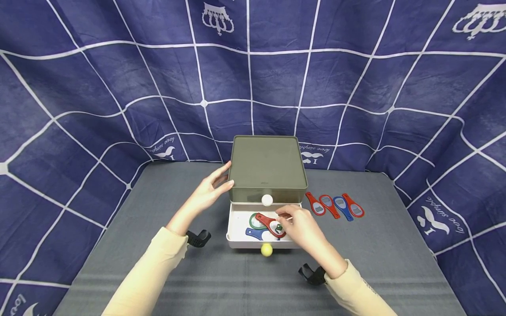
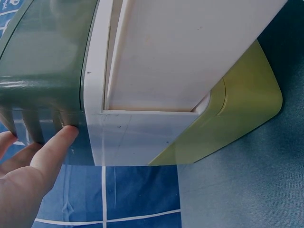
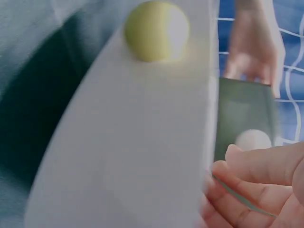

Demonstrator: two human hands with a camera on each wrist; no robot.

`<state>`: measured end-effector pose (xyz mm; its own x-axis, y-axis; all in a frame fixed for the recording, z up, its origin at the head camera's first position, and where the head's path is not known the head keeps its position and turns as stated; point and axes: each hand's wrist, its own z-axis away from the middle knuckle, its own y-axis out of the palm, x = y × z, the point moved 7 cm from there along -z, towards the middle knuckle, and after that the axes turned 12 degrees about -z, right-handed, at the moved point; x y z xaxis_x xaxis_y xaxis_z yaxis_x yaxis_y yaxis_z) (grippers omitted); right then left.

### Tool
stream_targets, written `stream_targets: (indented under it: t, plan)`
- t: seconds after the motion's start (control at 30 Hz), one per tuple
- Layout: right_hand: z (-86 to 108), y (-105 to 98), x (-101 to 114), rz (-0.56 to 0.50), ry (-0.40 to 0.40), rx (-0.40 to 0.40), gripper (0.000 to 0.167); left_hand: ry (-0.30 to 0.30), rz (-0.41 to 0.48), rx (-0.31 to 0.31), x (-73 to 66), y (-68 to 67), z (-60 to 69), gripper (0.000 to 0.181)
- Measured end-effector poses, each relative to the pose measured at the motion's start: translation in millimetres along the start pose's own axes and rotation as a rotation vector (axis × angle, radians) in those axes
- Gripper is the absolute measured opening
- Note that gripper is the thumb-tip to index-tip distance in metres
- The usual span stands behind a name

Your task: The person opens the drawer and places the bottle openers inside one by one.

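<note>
A dark green box (image 1: 269, 162) with a white knob has its white lower drawer (image 1: 237, 219) pulled out. My left hand (image 1: 207, 191) rests on the box's left side; in the left wrist view the fingers (image 2: 52, 154) touch its green wall. Inside the drawer lie a red paddle-shaped piece (image 1: 265, 219), a blue one (image 1: 254, 233) and a green ring-shaped one (image 1: 253, 219). My right hand (image 1: 304, 226) is over the drawer's right part, fingers curled. In the right wrist view a thin green-edged piece (image 3: 244, 201) is held in its fingers, mostly hidden.
Right of the box, red and blue paddle-shaped pieces (image 1: 335, 207) lie in a row on the grey cloth (image 1: 379, 245). A yellow knob (image 1: 266, 249) is on the drawer front. Black straps (image 1: 199, 238) are at both wrists. A blue patterned curtain (image 1: 276, 79) hangs behind.
</note>
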<state>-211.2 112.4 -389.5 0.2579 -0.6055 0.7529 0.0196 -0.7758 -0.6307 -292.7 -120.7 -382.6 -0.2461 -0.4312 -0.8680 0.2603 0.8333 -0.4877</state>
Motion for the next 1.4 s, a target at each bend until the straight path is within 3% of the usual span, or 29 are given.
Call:
stream_targets:
  t: [0.23, 0.43, 0.7, 0.93, 1.2, 1.4]
  plan:
    - [13.2, -14.0, 7.8, -0.193, 0.079, 0.052, 0.012, 0.002, 0.005, -0.003, 0.3, 0.1, -0.5, 0.066]
    - [29.8, -9.8, 11.4, -0.346, 0.063, 0.136, 0.012, 0.013, 0.012, 0.001, -0.2, 0.3, -0.7, 0.066]
    - [58.7, 20.2, 4.3, -0.629, 0.099, 0.308, 0.021, 0.005, 0.008, 0.005, -0.5, 0.4, -0.1, 0.066]
    - [77.1, 58.3, -23.1, -0.740, 0.204, 0.399, 0.024, 0.010, 0.018, 0.002, -0.4, 0.1, -0.3, 0.066]
    - [85.3, 88.8, -51.6, -0.896, 0.395, 0.377, 0.034, 0.007, 0.019, 0.004, 0.2, 0.6, -0.2, 0.066]
    - [85.3, 96.8, -53.6, -1.040, 0.430, 0.346, 0.030, 0.005, 0.013, 0.006, 0.4, 0.7, -0.1, 0.067]
